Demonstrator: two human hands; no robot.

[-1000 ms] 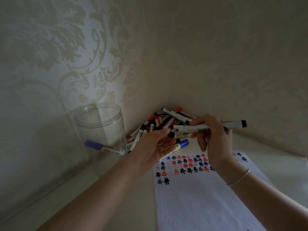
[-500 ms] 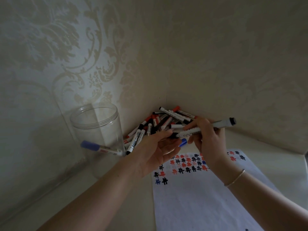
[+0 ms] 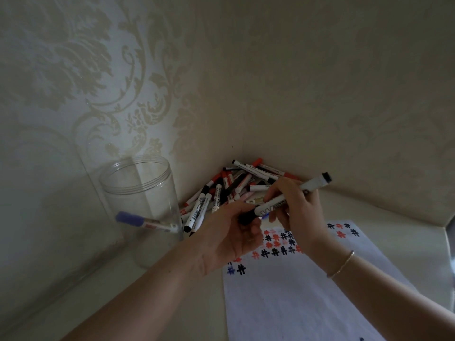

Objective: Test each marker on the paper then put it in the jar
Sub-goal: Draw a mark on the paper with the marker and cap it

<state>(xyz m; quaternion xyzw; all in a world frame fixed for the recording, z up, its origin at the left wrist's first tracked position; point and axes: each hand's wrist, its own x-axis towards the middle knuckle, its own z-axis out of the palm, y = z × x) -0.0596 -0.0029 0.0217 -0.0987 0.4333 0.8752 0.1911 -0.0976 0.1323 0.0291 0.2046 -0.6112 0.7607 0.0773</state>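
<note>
Your right-hand fingers [image 3: 283, 193] are wrapped round the barrel of a white marker [image 3: 293, 198], which sits tilted with its far end up at about 2 o'clock, while the left hand [image 3: 231, 232] has thumb and fingers pinched on the black cap [image 3: 247, 217] at the low end. Looks to me like you're about to uncap it. From the head view, that's all happening just above the top edge of the paper [image 3: 295, 296], right over the rows of red and black test marks [image 3: 278, 244].

Tip for doing it clean: pull the cap straight along the barrel, no twisting sideways, and keep the right hand [image 3: 300, 212] steady so the tip doesn't flick ink. Hang on to the cap in the left hand, you'll need it back on before it goes away.

The jar [image 3: 142, 207] stands at 9 o'clock from your hands with one blue-capped marker [image 3: 145, 221] already lying in it. The pile of untested markers [image 3: 234, 188] is heaped in the corner at 12 o'clock, just behind your hands.
</note>
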